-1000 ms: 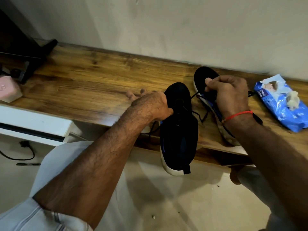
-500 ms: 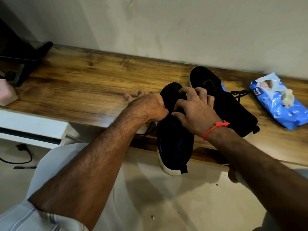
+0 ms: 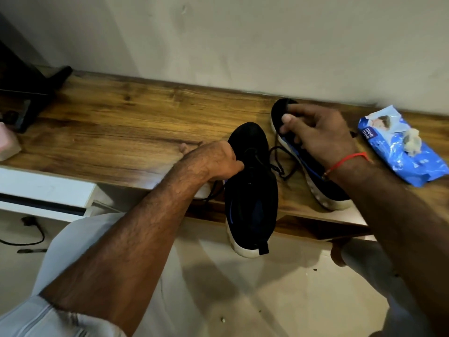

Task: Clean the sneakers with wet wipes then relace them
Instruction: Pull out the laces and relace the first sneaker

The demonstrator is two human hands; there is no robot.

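The left hand point(image 3: 213, 161) grips the near sneaker point(image 3: 251, 190) at its laces; heel overhanging the worktop point(image 3: 109, 132) edge, long axis toward the person. The right hand point(image 3: 318, 135) holds the tilted far sneaker point(image 3: 313, 176), just right.

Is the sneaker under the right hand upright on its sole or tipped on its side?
Tipped on its side: the right sneaker shows its white sole edge facing the camera, and the right hand grips its toe end.

L hand point(image 3: 213, 161) fingers hidden behind sneaker point(image 3: 251, 190), R hand point(image 3: 320, 135) blurred
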